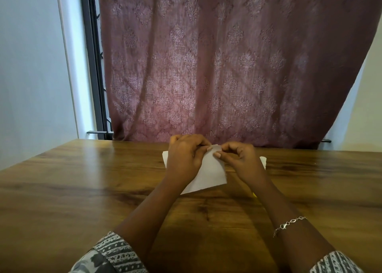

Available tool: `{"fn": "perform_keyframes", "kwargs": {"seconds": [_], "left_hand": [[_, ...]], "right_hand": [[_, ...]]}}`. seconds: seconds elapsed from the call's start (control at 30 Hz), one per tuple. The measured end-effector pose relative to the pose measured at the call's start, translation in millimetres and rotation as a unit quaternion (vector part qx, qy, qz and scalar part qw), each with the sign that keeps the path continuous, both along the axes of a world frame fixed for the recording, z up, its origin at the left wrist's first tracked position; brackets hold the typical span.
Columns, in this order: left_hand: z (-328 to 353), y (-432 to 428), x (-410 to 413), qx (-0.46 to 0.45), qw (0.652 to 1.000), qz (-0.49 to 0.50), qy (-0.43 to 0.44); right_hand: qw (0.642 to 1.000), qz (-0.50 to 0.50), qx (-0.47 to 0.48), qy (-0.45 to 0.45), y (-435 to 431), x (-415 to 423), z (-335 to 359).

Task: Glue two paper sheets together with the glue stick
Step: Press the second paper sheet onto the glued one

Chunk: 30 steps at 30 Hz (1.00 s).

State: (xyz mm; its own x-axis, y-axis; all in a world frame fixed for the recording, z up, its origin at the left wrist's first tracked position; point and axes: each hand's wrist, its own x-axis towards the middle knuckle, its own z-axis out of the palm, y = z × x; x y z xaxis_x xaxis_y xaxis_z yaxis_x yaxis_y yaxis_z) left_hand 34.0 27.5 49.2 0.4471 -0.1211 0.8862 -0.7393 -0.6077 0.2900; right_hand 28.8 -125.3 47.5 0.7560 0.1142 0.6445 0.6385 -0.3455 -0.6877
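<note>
A white paper sheet (208, 173) is raised a little off the wooden table (82, 179), held at its far edge by both hands. My left hand (184, 157) pinches that edge from the left, and my right hand (239, 157) pinches it from the right. A second white sheet (263, 160) lies flat underneath, its corners showing left and right of my hands. A small yellow bit (253, 194) shows beside my right forearm; what it is cannot be told. No glue stick is clearly visible.
A mauve patterned curtain (227, 66) hangs just behind the table's far edge. A dark window frame (95, 66) and a white wall stand at the left. My right wrist wears a silver bracelet (289, 224).
</note>
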Motion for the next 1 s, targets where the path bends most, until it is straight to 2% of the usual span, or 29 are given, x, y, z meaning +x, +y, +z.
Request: {"fn": "perform_keyframes", "kwargs": {"seconds": [0.33, 0.5, 0.57, 0.63, 0.7, 0.77, 0.83, 0.87, 1.0], "left_hand": [[4.0, 8.7, 2.2, -0.114, 0.991, -0.034, 0.054], [3.4, 10.5, 3.9, -0.134, 0.988, -0.017, 0.068], [2.9, 11.0, 4.3, -0.124, 0.99, 0.027, 0.068], [1.5, 12.4, 6.5, -0.105, 0.984, 0.117, 0.08], [-1.2, 15.2, 8.7, -0.12, 0.97, 0.163, 0.135], [-3.4, 16.9, 9.5, -0.205, 0.943, 0.088, 0.247], [-4.4, 17.0, 9.7, -0.292, 0.885, -0.004, 0.362], [-5.4, 17.8, 10.7, -0.296, 0.871, -0.009, 0.392], [-9.3, 20.4, 15.0, -0.195, 0.899, 0.06, 0.387]], "right_hand": [[0.996, -0.01, -0.071, 0.057, -0.9, 1.8, -3.0], [0.994, -0.014, -0.055, 0.092, 2.0, 0.7, -2.4], [0.993, -0.019, -0.022, 0.115, 1.1, 1.9, -3.3], [0.99, -0.012, 0.039, 0.137, -1.3, 1.7, -3.6], [0.982, -0.014, 0.09, 0.163, -4.0, 2.1, -4.8], [0.973, -0.027, 0.117, 0.195, -4.1, 3.6, -8.3], [0.964, -0.038, 0.127, 0.23, -2.3, 4.7, -11.7], [0.96, -0.044, 0.127, 0.245, -1.3, 5.3, -13.3], [0.959, -0.09, 0.081, 0.257, 1.9, 10.3, -22.8]]}}
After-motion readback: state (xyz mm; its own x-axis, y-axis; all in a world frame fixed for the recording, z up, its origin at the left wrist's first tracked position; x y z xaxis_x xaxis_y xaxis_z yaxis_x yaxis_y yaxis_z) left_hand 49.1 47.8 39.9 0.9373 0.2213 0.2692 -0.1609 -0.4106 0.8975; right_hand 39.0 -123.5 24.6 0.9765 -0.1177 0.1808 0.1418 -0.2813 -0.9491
